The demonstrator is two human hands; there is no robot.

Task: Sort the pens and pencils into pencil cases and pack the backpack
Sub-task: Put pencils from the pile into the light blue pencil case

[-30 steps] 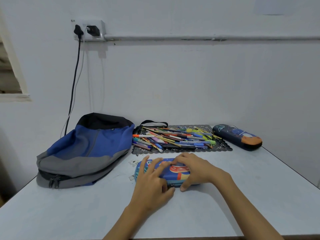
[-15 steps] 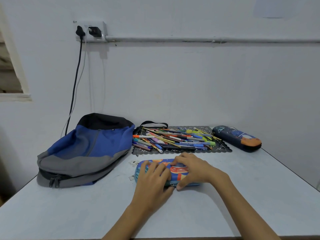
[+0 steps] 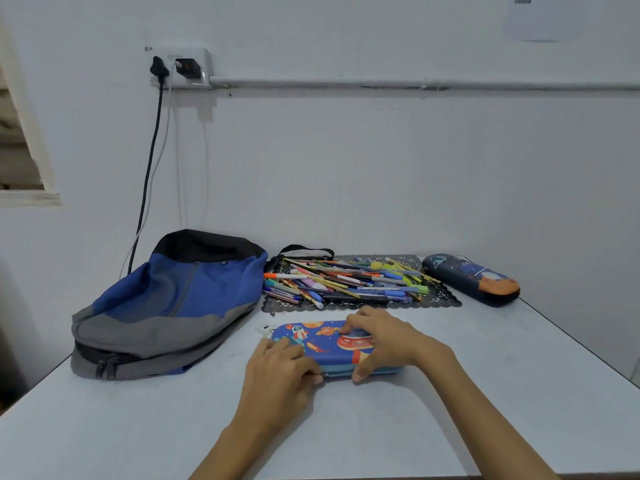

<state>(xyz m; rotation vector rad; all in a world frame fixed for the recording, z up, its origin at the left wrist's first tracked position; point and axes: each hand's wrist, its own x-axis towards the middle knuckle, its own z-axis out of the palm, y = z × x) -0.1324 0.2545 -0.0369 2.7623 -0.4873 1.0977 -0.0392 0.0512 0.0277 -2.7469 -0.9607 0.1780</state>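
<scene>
L hand (image 3: 281, 372), R hand (image 3: 385, 341) clasp blue case (image 3: 323, 345) (fingers curled)

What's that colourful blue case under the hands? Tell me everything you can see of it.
The blue case is long, rounded and hard-looking, printed with a rocket, planets and a red saucer, with a paler band round its side. It lies flat and looks closed on the table, in front of the pens. The right hand holds it, fingers on top, thumb at the near edge; the left hand pinches that edge.
</scene>
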